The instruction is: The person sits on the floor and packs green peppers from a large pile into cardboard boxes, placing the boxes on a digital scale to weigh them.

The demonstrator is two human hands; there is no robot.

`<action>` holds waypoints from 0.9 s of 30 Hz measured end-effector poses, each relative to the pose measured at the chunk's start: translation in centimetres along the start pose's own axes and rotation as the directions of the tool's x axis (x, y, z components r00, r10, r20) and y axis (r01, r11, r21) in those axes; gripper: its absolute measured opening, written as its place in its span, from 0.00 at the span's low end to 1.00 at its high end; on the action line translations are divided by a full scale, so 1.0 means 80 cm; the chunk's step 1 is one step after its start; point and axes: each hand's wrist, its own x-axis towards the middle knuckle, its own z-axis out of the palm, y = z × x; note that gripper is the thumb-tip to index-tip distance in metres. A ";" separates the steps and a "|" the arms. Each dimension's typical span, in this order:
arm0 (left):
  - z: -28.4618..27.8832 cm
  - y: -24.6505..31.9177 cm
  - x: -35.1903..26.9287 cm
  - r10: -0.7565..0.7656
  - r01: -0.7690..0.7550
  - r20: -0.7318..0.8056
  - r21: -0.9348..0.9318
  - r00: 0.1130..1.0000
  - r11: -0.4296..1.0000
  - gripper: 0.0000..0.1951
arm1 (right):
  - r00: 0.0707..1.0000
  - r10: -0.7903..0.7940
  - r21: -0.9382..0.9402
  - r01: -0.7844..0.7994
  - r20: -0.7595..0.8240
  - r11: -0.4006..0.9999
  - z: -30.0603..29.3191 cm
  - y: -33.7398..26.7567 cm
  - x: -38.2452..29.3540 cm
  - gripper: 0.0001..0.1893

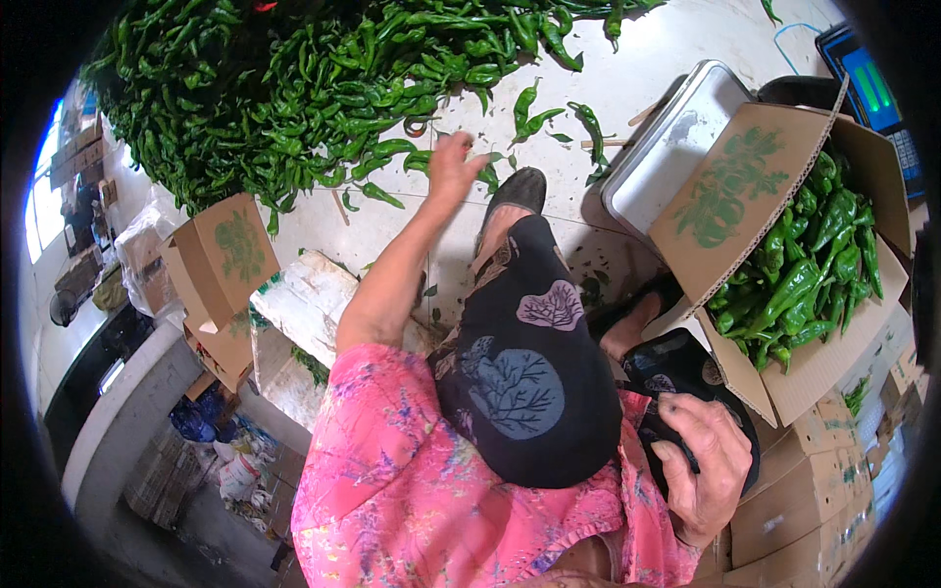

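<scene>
My left hand (pixel 452 167) reaches over the floor at the near edge of a large heap of green peppers (pixel 309 95). Its thumb stands away from the fingers, and nothing shows in its grasp. Loose peppers and leaves lie beneath and beside it, including one long pepper (pixel 417 162) just left of the fingers. My right hand (pixel 702 459) is by my right knee, fingers loosely bent and apart, with nothing visible in it. To its upper right, an open cardboard box (pixel 724 173) full of green peppers (pixel 809 257) sits tilted, flaps spread.
A white metal tray (pixel 680 132) leans beside the box. A digital scale display (pixel 871 84) glows at the far right. Flattened cardboard (pixel 801 507) lies at lower right. Left of me stand a white worn foam box (pixel 309 294) and another open carton (pixel 220 250).
</scene>
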 end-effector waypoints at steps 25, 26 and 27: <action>-0.387 0.011 -0.239 -0.265 0.264 0.185 0.030 0.946 0.964 0.15 | 0.974 -0.177 -0.058 0.187 0.144 0.981 0.026 -0.018 -0.028 0.20; -0.348 0.007 -0.224 -0.220 0.221 0.163 0.010 0.962 0.975 0.15 | 0.965 -0.233 -0.042 0.239 0.125 0.970 0.035 -0.010 -0.026 0.17; -0.307 0.003 -0.205 -0.171 0.175 0.144 -0.015 0.975 0.984 0.14 | 0.967 -0.228 -0.054 0.235 0.115 0.970 0.042 -0.006 -0.027 0.17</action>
